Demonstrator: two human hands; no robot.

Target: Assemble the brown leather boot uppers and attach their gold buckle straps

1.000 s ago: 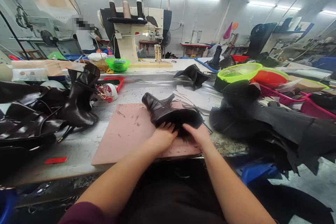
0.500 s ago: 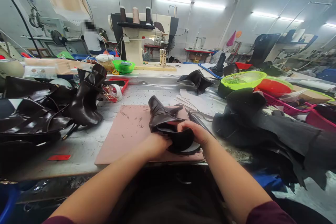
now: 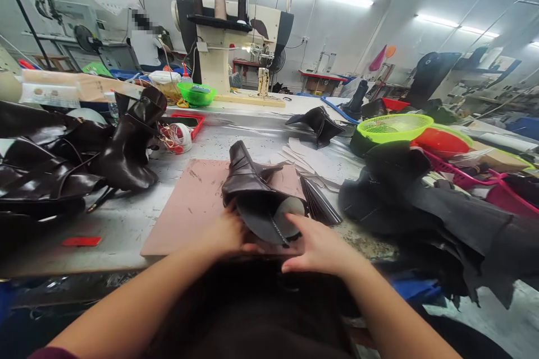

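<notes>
At the left of the metal table (image 3: pixel 122 224), glossy dark boots (image 3: pixel 126 151) are heaped; a wide swing of the left arm might topple the nearest. The left hand (image 3: pixel 223 233) is at the near left side of the boot upper (image 3: pixel 244 174), which lies on the pink board (image 3: pixel 181 202); blur hides whether it grips, and a loose hold could let the upper twist. Well apart from it, the right hand (image 3: pixel 320 244) has thumb and fingers spread, fingertips at the upper's gaping end, so the soft lining could crease if pushed unevenly. Just beyond, dark strips (image 3: pixel 322 205) could get snagged or scattered.
</notes>
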